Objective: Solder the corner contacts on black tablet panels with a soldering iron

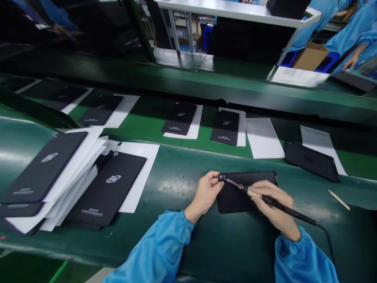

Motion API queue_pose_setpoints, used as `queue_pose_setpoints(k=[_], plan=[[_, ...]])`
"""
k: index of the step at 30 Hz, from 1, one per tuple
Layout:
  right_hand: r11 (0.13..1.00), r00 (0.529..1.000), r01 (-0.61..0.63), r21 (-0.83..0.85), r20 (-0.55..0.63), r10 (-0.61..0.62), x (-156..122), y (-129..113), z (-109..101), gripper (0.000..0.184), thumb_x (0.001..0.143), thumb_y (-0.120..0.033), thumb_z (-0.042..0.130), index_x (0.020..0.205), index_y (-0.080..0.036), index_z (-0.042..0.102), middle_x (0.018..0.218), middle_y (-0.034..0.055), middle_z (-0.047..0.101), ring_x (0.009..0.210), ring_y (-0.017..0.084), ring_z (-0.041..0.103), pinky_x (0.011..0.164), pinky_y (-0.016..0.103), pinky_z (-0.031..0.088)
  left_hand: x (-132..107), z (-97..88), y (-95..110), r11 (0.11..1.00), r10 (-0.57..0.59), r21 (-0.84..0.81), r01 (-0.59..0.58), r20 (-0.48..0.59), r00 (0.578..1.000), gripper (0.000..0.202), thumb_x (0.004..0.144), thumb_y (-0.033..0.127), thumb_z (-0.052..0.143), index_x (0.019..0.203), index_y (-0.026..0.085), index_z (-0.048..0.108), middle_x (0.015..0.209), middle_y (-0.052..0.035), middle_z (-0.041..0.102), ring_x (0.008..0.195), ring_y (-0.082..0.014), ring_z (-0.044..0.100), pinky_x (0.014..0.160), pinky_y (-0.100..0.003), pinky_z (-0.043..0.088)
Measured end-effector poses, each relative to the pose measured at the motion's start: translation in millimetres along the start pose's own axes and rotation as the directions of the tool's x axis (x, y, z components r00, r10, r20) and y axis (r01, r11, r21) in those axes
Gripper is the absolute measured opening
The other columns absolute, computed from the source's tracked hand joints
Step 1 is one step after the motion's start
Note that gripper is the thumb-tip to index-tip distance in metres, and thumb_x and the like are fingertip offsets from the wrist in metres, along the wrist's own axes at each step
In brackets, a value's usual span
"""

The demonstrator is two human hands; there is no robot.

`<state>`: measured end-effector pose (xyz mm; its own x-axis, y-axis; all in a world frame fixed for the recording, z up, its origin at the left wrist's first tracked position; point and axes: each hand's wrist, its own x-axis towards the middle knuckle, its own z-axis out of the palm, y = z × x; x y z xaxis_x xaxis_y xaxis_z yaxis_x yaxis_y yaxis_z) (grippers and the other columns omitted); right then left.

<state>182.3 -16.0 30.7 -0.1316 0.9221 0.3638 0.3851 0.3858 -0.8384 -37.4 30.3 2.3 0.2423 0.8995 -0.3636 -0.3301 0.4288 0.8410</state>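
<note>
Black panel [235, 198] flat on the green bench [176, 165], right of lower centre, left hand [204, 192] with fingers pinching its upper-left corner, right hand [278, 218] grasping a soldering iron [272, 202], tip at that corner, stack of panels and white sheets [73, 169] at left

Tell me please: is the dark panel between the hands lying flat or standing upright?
Flat: the dark panel lies broad face up on the green table, with the left hand at one corner.
</note>
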Motion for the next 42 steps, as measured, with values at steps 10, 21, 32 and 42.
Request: queue_pose_setpoints(k=[10,21,32,42], plan=[[1.0,0.998,-0.009,-0.012,0.062,0.01,3,-6,4,0.016,0.086,-0.015,0.068,0.098,-0.023,0.075,0.098,0.0078,0.072,0.088,0.02,0.071,0.078,0.031,0.059,-1,1.5,-1,1.0,-0.001,0.028,0.002,-0.03,1.0,0.023,0.07,0.02,0.074,0.088,0.016,0.059,0.07,-0.0005,0.073,0.055,-0.0096,0.063,0.053,-0.018,0.044],[1.0,0.999,0.02,-0.019,0.033,-0.02,4,-7,7,0.016,0.086,-0.015,0.067,0.097,-0.022,0.075,0.096,0.0086,0.073,0.087,0.021,0.071,0.076,0.032,0.059,0,0.6,-2,0.998,0.017,0.062,-0.016,-0.021,1.0,0.021,0.071,0.021,0.073,0.086,0.016,0.059,0.066,0.0011,0.071,0.053,-0.0087,0.06,0.052,-0.018,0.041],[0.999,0.999,0.026,-0.042,0.039,-0.024,13,-22,-3,0.014,0.087,-0.016,0.067,0.097,-0.022,0.076,0.094,0.0079,0.073,0.085,0.02,0.07,0.075,0.031,0.058,-4,2.6,0,0.997,0.039,0.065,-0.038,-0.014,0.999,0.02,0.071,0.02,0.073,0.085,0.017,0.059,0.064,0.002,0.069,0.054,-0.0096,0.06,0.058,-0.02,0.044],[0.999,0.997,0.016,-0.039,0.078,-0.013,21,-23,-5,0.012,0.088,-0.018,0.066,0.096,-0.022,0.075,0.094,0.0072,0.072,0.086,0.019,0.07,0.075,0.031,0.058,-5,1.4,-3,0.996,0.056,0.074,-0.055,-0.022,0.998,0.019,0.072,0.017,0.072,0.083,0.017,0.057,0.065,0.0013,0.07,0.054,-0.0098,0.06,0.057,-0.02,0.044]])
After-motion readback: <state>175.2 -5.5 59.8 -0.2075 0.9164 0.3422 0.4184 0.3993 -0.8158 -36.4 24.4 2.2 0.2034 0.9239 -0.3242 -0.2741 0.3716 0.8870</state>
